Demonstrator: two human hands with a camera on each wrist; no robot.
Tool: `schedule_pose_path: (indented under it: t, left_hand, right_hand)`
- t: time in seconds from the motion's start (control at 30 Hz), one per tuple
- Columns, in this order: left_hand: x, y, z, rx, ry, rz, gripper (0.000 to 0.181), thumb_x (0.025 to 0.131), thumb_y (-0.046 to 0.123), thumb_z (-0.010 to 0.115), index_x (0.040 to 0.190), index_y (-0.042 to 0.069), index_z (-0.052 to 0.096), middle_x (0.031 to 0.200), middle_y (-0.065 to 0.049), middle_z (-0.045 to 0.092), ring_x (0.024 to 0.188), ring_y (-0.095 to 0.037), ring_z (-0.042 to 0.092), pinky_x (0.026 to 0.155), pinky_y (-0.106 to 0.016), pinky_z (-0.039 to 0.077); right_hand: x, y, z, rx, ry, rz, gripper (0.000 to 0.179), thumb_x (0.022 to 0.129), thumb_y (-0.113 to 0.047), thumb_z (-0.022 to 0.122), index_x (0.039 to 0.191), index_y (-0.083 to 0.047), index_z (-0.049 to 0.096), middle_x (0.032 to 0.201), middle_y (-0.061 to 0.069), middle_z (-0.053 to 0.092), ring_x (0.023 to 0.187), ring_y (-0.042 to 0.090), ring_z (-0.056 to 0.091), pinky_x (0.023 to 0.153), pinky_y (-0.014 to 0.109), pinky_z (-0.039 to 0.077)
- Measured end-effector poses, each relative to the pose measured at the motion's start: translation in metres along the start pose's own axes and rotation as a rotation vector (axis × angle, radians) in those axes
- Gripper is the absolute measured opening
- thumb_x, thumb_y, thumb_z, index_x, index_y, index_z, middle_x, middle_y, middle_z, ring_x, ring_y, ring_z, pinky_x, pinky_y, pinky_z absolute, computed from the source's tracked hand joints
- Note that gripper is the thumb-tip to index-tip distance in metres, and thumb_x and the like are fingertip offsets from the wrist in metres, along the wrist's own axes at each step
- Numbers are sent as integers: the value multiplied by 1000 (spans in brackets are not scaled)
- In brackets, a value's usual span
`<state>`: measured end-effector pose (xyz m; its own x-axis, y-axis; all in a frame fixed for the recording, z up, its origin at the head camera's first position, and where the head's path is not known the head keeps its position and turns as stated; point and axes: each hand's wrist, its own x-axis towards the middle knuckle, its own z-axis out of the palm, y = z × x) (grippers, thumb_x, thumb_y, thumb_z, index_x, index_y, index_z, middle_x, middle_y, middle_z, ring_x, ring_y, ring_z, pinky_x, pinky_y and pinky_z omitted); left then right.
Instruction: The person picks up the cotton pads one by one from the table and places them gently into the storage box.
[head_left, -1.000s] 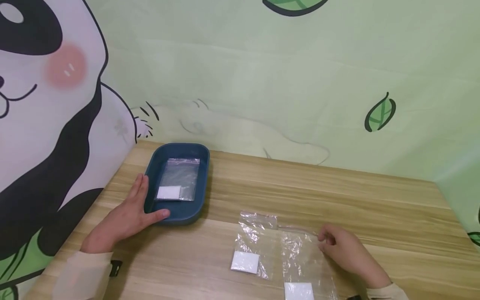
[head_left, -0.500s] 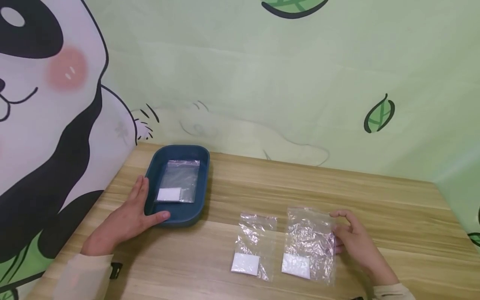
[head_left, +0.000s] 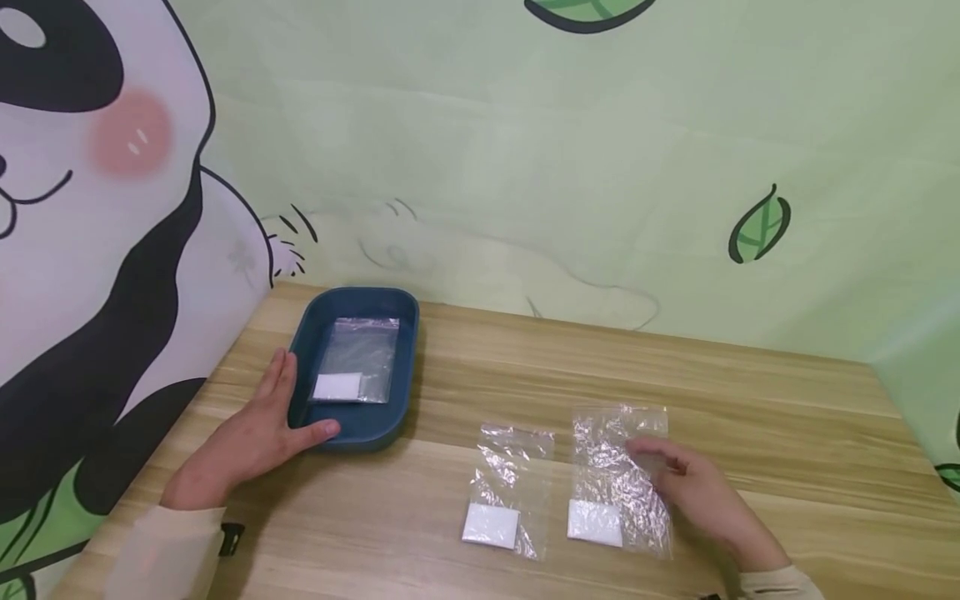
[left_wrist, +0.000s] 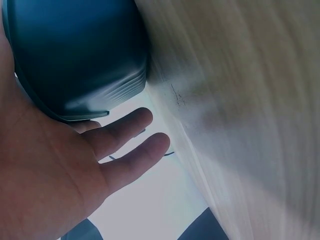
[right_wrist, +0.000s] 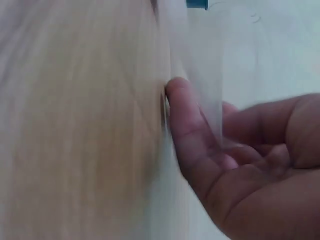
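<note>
A dark blue tray (head_left: 352, 429) stands at the left of the table, holding a clear zip bag (head_left: 367, 350) with a white rectangle in its corner. My left hand (head_left: 251, 442) rests against the tray, fingers straight along its outer side and thumb on the near rim. At right, my right hand (head_left: 701, 492) pinches another clear zip bag (head_left: 596, 454) near its right edge; the film passes between thumb and fingers in the right wrist view. This bag has a white rectangle (head_left: 595, 523) at its lower left. A similar zip bag (head_left: 517, 467) lies just left of it.
The wooden table (head_left: 787, 417) extends right and back to a green printed backdrop (head_left: 487, 125) with a panda and leaves. A dark strap (head_left: 231, 539) shows at the left wrist. The table's left edge runs close beside the left hand.
My right hand brought its zip bag from the near edge up beside the other bag, then moved its fingers left over the film. My left hand and the tray stay put.
</note>
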<state>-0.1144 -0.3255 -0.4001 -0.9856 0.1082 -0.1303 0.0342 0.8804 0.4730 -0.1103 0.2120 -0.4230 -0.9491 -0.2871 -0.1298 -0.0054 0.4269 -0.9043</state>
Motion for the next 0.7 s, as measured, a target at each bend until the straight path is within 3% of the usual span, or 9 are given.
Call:
schedule_pose_path:
  t: [0.1, 0.27, 0.47, 0.7]
  left_hand:
    - [0, 0, -1, 1, 1, 4, 122, 89, 66, 64, 158, -3, -9, 163, -28, -13, 140, -61, 21, 106, -71, 27]
    - [0, -2, -1, 5, 3, 8, 122, 90, 67, 63, 158, -3, -10, 163, -28, -13, 140, -60, 22, 106, -70, 28]
    - [1, -5, 0, -1, 2, 1, 123, 89, 68, 63, 158, -2, -11, 163, -27, -14, 141, -60, 20, 107, -70, 27]
    - [3, -5, 2, -7, 2, 6, 124, 88, 69, 63, 157, -3, -10, 164, -26, -15, 143, -58, 14, 107, -71, 26]
  right_hand:
    - [1, -5, 1, 30, 73, 9, 54, 90, 15, 47, 141, -1, 56, 144, 26, 51, 56, 10, 49, 52, 25, 50]
    - [3, -13, 5, 65, 128, -66, 54, 93, 16, 45, 143, -2, 55, 143, 21, 55, 54, 7, 41, 49, 22, 43]
    - [12, -33, 11, 136, 122, -90, 52, 97, 11, 45, 146, -3, 52, 149, 16, 50, 61, 7, 42, 60, 25, 50]
    - [28, -69, 14, 149, 89, -141, 53, 99, 8, 43, 149, -9, 50, 153, 7, 47, 60, 9, 41, 64, 24, 49]
